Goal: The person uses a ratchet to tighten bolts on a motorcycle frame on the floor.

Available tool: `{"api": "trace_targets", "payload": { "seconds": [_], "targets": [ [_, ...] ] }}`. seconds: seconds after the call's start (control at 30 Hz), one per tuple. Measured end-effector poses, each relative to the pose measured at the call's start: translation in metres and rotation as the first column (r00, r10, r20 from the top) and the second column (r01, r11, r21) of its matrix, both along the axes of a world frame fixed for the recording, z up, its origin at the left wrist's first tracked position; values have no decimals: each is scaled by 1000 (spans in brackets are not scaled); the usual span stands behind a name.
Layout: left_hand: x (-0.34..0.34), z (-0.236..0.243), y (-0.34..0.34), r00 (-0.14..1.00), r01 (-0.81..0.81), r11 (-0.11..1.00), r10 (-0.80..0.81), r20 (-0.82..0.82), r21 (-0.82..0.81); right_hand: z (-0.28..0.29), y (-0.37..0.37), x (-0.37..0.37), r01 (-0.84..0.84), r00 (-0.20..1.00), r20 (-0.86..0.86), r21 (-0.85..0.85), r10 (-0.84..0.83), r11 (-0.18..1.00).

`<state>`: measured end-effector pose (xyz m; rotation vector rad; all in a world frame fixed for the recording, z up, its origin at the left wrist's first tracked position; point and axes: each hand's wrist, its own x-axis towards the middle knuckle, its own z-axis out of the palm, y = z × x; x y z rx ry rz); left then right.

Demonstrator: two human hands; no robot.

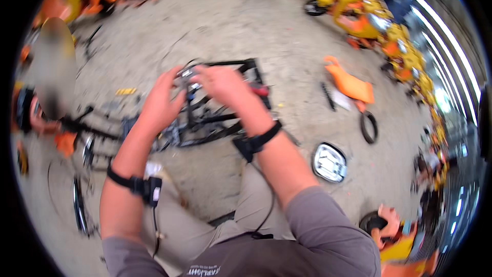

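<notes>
Concrete floor (287, 36) is extending beneath and around the fingers on all sides. Yellow-and-orange scooters (353, 13) are standing in a curving row well beyond the fingers and to their right. A black metal frame (212, 120) is lying on the floor below the fingers, its bars running to either side of them and back toward the wearer. An orange panel (348, 83) is lying well to the right of the fingers, on the floor. A lamp-like unit (329, 162), pale inside a dark rim, is resting to their right and nearer the wearer. A black ring (363, 125), resembling a tyre, is lying between this unit and the panel, also well right of the fingers.

The left hand (164, 97) is reaching over the frame, its fingers bending inward and its thumb standing apart from them. The right hand (223, 84) is facing it, fingers curling toward the left fingertips. Yellow scraps (125, 92) are lying left of the left fingers. A small grey-and-dark part (186, 73) is sitting between the fingertips of both hands; blur is obscuring the contact, so whether either hand is gripping it cannot be told.
</notes>
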<state>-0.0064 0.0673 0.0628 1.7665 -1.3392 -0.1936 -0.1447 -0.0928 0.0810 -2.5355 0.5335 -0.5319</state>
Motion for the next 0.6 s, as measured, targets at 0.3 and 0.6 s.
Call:
{"api": "trace_targets", "payload": {
  "seconds": [0.3, 0.6],
  "targets": [
    [-15, -6, -19, 993, 95, 995, -97, 64, 40, 17, 0, -6, -21, 997, -77, -184, 7, 983],
    [-17, 3, -16, 990, 121, 985, -128, 56, 127, 18, 4, -12, -26, 995, -94, -76, 19, 997]
  ]
}}
